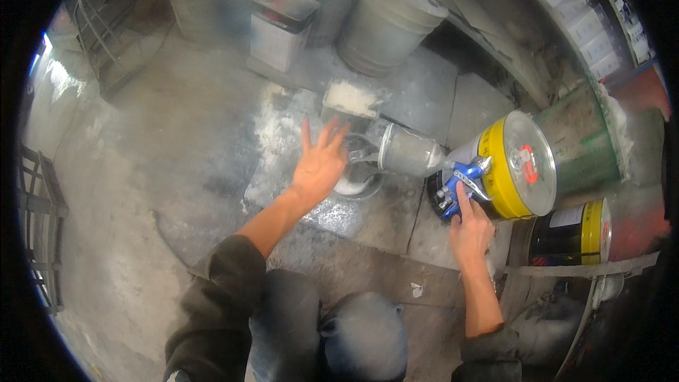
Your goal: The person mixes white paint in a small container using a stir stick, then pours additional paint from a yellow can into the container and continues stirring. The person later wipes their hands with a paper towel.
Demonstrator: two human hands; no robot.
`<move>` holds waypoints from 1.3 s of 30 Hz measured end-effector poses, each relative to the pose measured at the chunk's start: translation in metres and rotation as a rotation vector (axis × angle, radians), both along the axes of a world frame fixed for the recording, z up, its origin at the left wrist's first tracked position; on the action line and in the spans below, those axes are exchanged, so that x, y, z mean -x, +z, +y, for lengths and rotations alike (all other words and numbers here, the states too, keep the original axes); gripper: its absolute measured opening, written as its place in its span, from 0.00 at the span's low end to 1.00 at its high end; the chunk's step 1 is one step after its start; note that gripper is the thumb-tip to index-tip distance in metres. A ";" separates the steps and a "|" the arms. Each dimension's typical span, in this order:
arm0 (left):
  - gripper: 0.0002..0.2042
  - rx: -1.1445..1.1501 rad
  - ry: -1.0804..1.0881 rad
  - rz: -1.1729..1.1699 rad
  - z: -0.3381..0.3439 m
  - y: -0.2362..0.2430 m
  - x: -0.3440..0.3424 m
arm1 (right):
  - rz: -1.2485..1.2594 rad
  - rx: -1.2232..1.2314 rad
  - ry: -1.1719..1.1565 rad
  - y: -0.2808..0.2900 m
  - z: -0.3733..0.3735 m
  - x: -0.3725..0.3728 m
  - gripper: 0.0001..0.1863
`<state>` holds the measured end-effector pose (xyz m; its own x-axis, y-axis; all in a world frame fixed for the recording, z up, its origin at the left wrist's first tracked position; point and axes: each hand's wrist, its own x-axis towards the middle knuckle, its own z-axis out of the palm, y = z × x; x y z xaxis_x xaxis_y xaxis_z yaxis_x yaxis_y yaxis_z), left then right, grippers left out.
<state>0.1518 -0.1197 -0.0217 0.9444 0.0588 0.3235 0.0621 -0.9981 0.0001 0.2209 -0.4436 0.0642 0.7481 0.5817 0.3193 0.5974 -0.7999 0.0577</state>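
Note:
My right hand [470, 230] grips a blue spray gun [463, 178], whose grey cylindrical cup [411, 151] lies tilted sideways with its mouth to the left. Greyish fluid appears at the mouth, above a round container [355, 187] on a stained, powdery board [272, 166]. My left hand [318, 163] is at that container's left side, fingers spread; whether they touch it I cannot tell. Just behind stands a grey box [350, 110] with pale powder on top. A black and yellow drum [506, 170] is right behind the spray gun.
Grey drums [385, 25] and a rectangular tin [276, 42] stand at the back. A green drum [580, 134], a second black and yellow drum [566, 233] and a loaded shelf [580, 21] line the right side. Metal racks [42, 226] are at the left. My knees are below.

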 end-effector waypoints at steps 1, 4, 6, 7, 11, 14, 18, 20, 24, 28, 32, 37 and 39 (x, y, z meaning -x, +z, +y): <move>0.09 -0.034 -0.002 -0.032 0.003 0.004 0.003 | -0.011 0.012 -0.005 0.001 0.000 0.000 0.43; 0.08 0.168 0.099 -0.138 0.013 0.023 0.017 | 0.068 -0.072 -0.054 -0.003 -0.003 0.004 0.43; 0.09 0.491 0.295 -0.231 0.037 0.001 0.033 | 0.118 -0.155 -0.046 -0.012 -0.005 0.003 0.43; 0.09 0.648 0.391 -0.276 0.052 -0.014 0.042 | 0.255 -0.305 -0.070 -0.019 -0.005 0.004 0.43; 0.18 1.173 0.766 0.060 0.106 -0.093 0.084 | 0.734 -0.841 -0.189 -0.051 -0.003 0.019 0.41; 0.19 1.237 0.861 0.054 0.125 -0.183 0.120 | 0.924 -1.003 -0.304 -0.087 0.021 0.030 0.31; 0.20 0.940 0.794 0.168 0.111 -0.168 0.121 | 1.146 -1.005 -0.496 -0.082 0.042 0.048 0.12; 0.24 0.603 0.710 -0.022 0.094 -0.140 0.119 | 1.232 -1.161 -0.461 -0.086 0.062 0.057 0.10; 0.29 1.043 0.000 0.103 0.011 -0.052 0.092 | 1.357 -1.363 -0.341 -0.103 0.106 0.063 0.15; 0.23 1.095 -0.091 0.285 -0.034 -0.016 0.085 | 1.419 -1.316 -0.087 -0.114 0.157 0.072 0.40; 0.18 1.096 0.221 0.246 -0.009 -0.029 0.079 | 0.522 -0.446 0.124 -0.098 0.123 0.013 0.41; 0.09 1.411 0.365 0.164 0.009 -0.050 0.083 | 0.403 -0.387 -0.217 -0.122 0.098 -0.066 0.29; 0.09 1.437 0.368 0.187 0.010 -0.046 0.080 | 0.612 -0.526 -0.204 -0.134 0.097 -0.075 0.26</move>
<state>0.0714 -0.1094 -0.0676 0.8263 0.4517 -0.3366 0.4138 -0.0814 0.9067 0.2959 -0.3462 -0.0700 0.9525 0.3041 0.0144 0.2420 -0.7278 -0.6416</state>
